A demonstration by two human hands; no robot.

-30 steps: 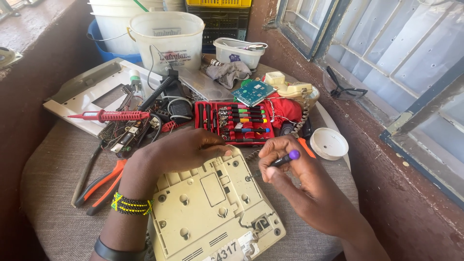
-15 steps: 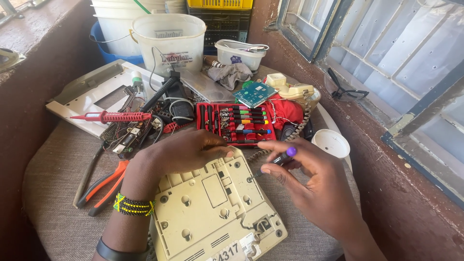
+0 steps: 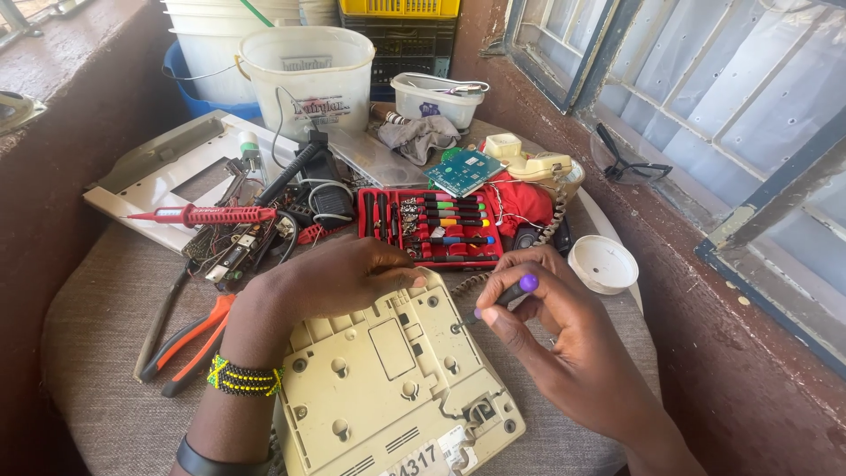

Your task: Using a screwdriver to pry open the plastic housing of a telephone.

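We work at a round table [image 3: 97,370] covered in grey cloth, with a white bucket [image 3: 308,75] standing at its far edge. Nearest to us lies the cream telephone base [image 3: 388,379], flipped underside up (its screw holes facing us). Beyond it sits a red tray of screwdrivers [image 3: 432,227], and a green circuit board [image 3: 464,170] rests just behind that tray. Orange pliers [image 3: 189,339] lie to the left of the base, and a red probe [image 3: 207,214] lies further back. Our left hand [image 3: 339,278] presses flat on the base's top edge, fingers spread, gripping nothing. Our right hand [image 3: 564,330] pinches a small purple-capped screwdriver [image 3: 511,291], its tip down on the base.
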